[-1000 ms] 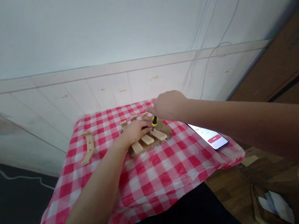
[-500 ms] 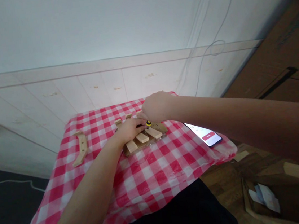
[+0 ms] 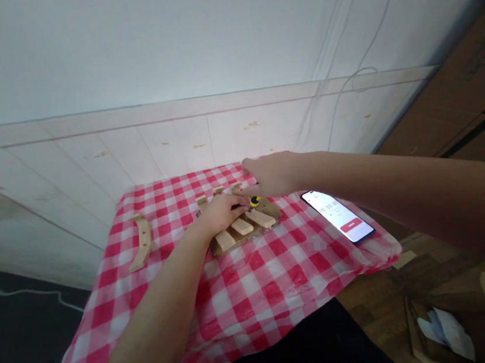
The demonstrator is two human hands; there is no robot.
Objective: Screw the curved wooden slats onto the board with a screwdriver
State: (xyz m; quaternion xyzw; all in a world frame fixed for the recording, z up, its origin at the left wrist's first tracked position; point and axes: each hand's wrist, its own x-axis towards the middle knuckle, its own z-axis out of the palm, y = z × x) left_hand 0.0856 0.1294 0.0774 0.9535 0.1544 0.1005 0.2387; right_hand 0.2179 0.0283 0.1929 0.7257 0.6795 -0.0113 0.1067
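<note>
A small wooden slatted piece point(image 3: 243, 226) lies in the middle of a red and white checked cloth point(image 3: 255, 286). My left hand point(image 3: 222, 212) rests on its slats and presses it down, fingers curled. My right hand point(image 3: 270, 175) reaches over the far side of the piece and grips a yellow and black screwdriver point(image 3: 254, 202), whose tip meets the wood beside my left fingers.
A curved wooden part point(image 3: 142, 241) with holes lies at the cloth's left. A phone point(image 3: 337, 215) with a lit screen lies at the right. A white panelled wall stands behind the table. An open cardboard box point(image 3: 445, 321) sits on the wooden floor at lower right.
My right hand has lowered and tilted over the screwdriver, so less of the handle shows. My left hand stays on the slats. The camera has shifted a little.
</note>
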